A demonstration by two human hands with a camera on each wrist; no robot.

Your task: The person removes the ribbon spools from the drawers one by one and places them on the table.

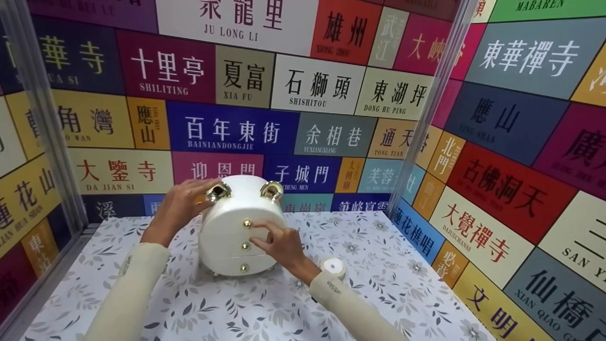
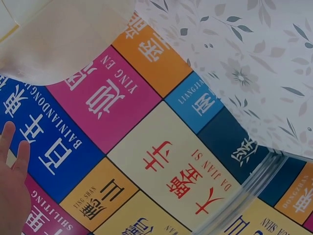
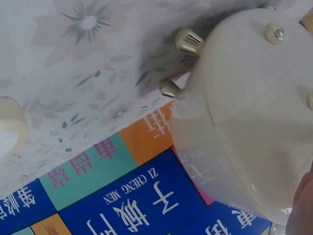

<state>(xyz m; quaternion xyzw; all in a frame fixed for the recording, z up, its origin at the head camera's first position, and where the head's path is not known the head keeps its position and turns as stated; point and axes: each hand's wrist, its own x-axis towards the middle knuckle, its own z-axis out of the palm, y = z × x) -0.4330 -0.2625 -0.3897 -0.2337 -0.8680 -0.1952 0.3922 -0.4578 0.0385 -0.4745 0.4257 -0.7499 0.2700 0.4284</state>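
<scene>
A white, rounded jewelry-box-like case (image 1: 227,237) stands on the table, with gold ear-like rings on top, small feet below and gold knobs down its front. My left hand (image 1: 182,203) is at its upper left, fingers extended beside the left gold ring (image 1: 219,191); whether they touch it cannot be told. In front of the case is my right hand (image 1: 281,244), thumb and index finger bent and apart, near the top knob (image 1: 247,223). The right wrist view shows the case (image 3: 264,112) and a sliver of that hand (image 3: 302,210). Fingers of the left hand (image 2: 14,186) show in its wrist view.
A small, round, cream-edged roll (image 1: 333,267) lies on the table right of the case, near my right wrist. The table wears a leaf-patterned cover (image 1: 227,312). Colorful sign-covered walls (image 1: 232,128) rise behind and at both sides, with clear strips at the corners.
</scene>
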